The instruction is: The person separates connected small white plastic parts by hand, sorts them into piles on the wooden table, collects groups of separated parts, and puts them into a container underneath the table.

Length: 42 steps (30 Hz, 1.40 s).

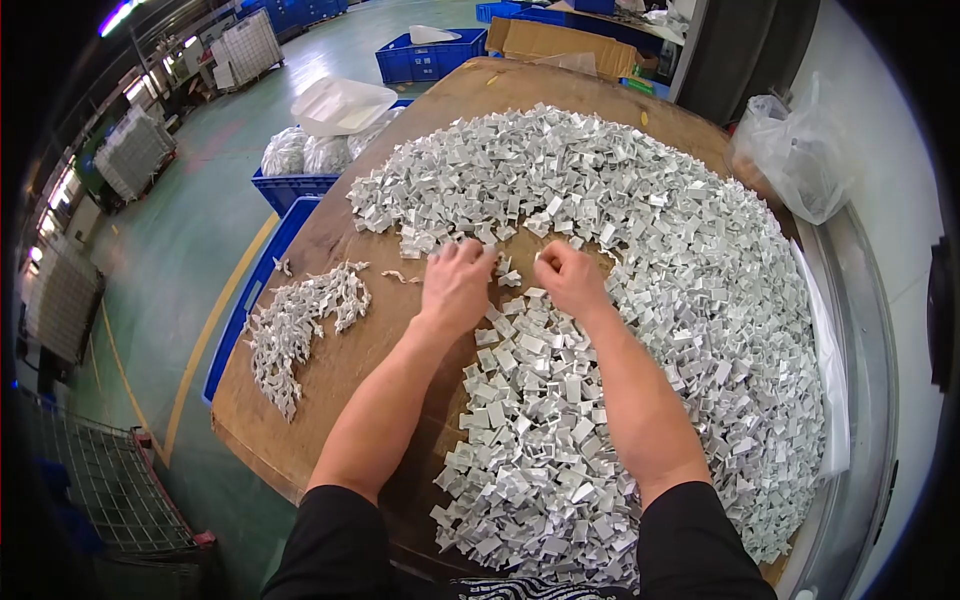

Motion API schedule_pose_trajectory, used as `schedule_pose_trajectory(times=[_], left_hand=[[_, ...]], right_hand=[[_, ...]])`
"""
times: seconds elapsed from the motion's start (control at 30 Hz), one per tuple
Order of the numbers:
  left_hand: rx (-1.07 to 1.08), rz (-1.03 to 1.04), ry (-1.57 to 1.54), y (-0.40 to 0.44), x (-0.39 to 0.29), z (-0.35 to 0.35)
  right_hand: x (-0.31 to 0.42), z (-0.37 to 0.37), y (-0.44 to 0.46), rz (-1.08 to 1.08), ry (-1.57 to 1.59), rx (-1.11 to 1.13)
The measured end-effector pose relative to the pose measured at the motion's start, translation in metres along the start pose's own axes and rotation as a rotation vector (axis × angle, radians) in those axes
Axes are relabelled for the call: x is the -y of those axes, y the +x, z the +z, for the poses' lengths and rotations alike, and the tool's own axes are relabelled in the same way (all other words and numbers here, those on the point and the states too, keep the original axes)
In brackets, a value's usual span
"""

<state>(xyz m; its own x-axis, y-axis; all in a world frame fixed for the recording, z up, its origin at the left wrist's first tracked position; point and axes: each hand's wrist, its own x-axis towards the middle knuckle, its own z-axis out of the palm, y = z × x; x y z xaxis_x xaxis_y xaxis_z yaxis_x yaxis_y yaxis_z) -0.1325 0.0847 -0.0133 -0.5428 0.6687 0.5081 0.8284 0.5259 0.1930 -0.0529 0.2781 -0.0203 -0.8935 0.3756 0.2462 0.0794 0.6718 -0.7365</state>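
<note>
Angular, flat-faced grey pieces (720, 300) are heaped over the brown table (390, 320), a few lying between left hand (460, 285) and right hand (573, 282); both are curled, but whether anything is gripped cannot be told.

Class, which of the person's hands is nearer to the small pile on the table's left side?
Left: the left hand is apart from the small pile, to its right; the right hand is farther right.

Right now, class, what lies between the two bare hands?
A few small silvery-white pieces on the brown tabletop, seen in the head view.
</note>
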Motion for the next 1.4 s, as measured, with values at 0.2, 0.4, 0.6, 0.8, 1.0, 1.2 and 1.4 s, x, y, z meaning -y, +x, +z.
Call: schedule_pose_trajectory(times=[0.2,0.4,0.6,0.8,1.0,1.2,1.4], left_hand=[[-0.083,0.153,-0.474,0.0,-0.009,0.005],[-0.035,-0.054,-0.106,-0.003,0.019,0.003],[-0.032,-0.13,-0.113,-0.006,0.025,0.006],[-0.029,-0.044,-0.242,-0.003,0.019,0.0],[0.114,-0.129,-0.178,-0.001,0.026,0.0],[-0.128,-0.208,-0.051,0.008,0.03,0.028],[-0.023,-0.139,-0.059,0.006,0.012,0.008]], right_hand=[[0.0,-0.002,0.002,-0.082,0.22,-0.207],[0.004,0.003,0.001,-0.294,0.248,-0.107],[-0.005,-0.006,0.005,-0.083,0.043,-0.079],[0.0,-0.024,0.008,-0.036,-0.344,0.225],[0.013,-0.026,0.007,0.022,-0.446,0.322],[0.008,-0.024,0.009,0.019,-0.385,0.306],[0.007,-0.04,0.009,0.026,-0.152,0.53]])
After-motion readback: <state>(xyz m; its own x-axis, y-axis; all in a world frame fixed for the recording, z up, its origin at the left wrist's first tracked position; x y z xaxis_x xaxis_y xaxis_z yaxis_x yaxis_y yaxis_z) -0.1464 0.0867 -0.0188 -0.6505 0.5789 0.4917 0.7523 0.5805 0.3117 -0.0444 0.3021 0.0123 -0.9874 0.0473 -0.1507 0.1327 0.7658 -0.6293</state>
